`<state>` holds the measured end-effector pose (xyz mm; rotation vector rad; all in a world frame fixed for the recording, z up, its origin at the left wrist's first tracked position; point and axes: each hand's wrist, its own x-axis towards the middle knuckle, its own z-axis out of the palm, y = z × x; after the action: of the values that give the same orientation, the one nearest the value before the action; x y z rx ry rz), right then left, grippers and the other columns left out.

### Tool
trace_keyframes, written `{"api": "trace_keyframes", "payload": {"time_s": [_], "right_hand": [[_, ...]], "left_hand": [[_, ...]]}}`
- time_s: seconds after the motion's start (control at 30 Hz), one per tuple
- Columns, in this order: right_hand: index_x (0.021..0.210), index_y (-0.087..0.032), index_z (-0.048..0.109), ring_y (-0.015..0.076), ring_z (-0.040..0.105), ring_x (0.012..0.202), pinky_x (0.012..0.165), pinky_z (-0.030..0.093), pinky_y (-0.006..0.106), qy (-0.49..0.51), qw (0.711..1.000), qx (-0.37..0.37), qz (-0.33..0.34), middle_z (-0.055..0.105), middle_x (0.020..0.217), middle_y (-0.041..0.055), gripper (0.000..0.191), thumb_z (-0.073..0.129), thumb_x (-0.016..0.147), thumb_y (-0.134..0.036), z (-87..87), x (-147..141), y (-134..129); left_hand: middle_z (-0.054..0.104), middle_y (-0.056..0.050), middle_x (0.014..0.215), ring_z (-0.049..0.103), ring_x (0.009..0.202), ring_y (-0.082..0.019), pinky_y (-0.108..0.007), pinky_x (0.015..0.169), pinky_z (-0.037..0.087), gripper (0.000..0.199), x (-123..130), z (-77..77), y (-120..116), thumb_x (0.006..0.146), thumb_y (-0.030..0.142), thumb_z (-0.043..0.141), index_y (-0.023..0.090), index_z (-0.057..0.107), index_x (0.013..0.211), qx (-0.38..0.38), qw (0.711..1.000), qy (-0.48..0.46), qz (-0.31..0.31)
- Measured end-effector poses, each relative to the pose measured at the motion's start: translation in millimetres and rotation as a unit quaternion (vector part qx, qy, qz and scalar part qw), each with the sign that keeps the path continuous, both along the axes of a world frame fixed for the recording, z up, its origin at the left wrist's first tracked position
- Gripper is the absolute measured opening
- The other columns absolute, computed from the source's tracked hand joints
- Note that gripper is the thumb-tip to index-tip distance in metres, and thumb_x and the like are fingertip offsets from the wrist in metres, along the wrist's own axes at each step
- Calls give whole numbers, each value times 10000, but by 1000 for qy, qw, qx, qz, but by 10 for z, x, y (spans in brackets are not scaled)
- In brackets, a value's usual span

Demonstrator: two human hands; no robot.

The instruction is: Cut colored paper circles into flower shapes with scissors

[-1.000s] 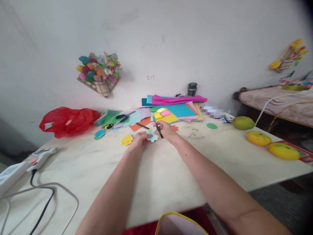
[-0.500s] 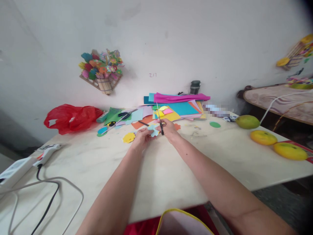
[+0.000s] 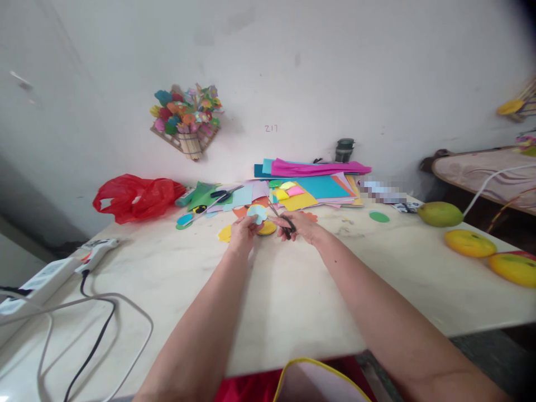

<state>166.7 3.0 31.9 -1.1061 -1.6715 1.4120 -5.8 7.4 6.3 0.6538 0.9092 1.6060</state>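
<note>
My left hand [image 3: 244, 231] pinches a light blue scalloped paper piece [image 3: 257, 213] above the table. To its right, my right hand [image 3: 297, 224] is closed round the black handles of a pair of scissors [image 3: 287, 226], whose blades point up and away from me. The blue piece and the scissors are apart. A round yellow piece [image 3: 267, 228] lies between my hands, and a yellow scalloped piece [image 3: 224, 233] rests left of my left hand. An orange piece [image 3: 310, 216] shows behind my right hand.
Coloured sheets [image 3: 330, 188] are piled against the wall. Black-handled scissors [image 3: 221, 195] and a red bag [image 3: 136, 198] lie left of them. A green mango [image 3: 439, 214] and yellow fruits stand right. A power strip [image 3: 39, 283] and cables occupy the left side.
The scissors have moved away from the blue piece and lean more to the left. My left hand has turned the blue piece up. The round yellow piece now shows, and the view has shifted.
</note>
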Motion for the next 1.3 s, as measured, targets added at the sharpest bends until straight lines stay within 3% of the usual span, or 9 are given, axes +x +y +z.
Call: {"api": "trace_keyframes", "payload": {"time_s": [0.33, 0.77, 1.3], "right_hand": [[747, -157, 536, 115, 591, 479, 335, 358, 159, -24, 996, -14, 89, 639, 610, 31, 406, 666, 701, -539, -30, 19, -5], [772, -156, 539, 99, 566, 450, 324, 337, 154, 0, 997, -10, 82, 611, 594, 13, 352, 665, 729, -482, -98, -64, -9], [753, -161, 535, 92, 548, 436, 314, 315, 158, 9, 998, -9, 59, 591, 581, 4, 312, 651, 745, -451, -100, -111, -28]], "left_hand": [[657, -48, 633, 679, 650, -172, -226, 595, 535, 96, 8, 25, -21, 636, 88, 641, 112, 595, 717, -3, 1000, -6, -5], [685, -74, 689, 667, 620, -146, -228, 618, 544, 55, 22, 15, -25, 683, 66, 601, 118, 582, 683, -2, 1000, -21, -5], [604, -5, 590, 629, 591, -110, -228, 646, 558, 148, 36, 2, -19, 672, 53, 623, 143, 526, 604, 0, 999, -43, 10]]}}
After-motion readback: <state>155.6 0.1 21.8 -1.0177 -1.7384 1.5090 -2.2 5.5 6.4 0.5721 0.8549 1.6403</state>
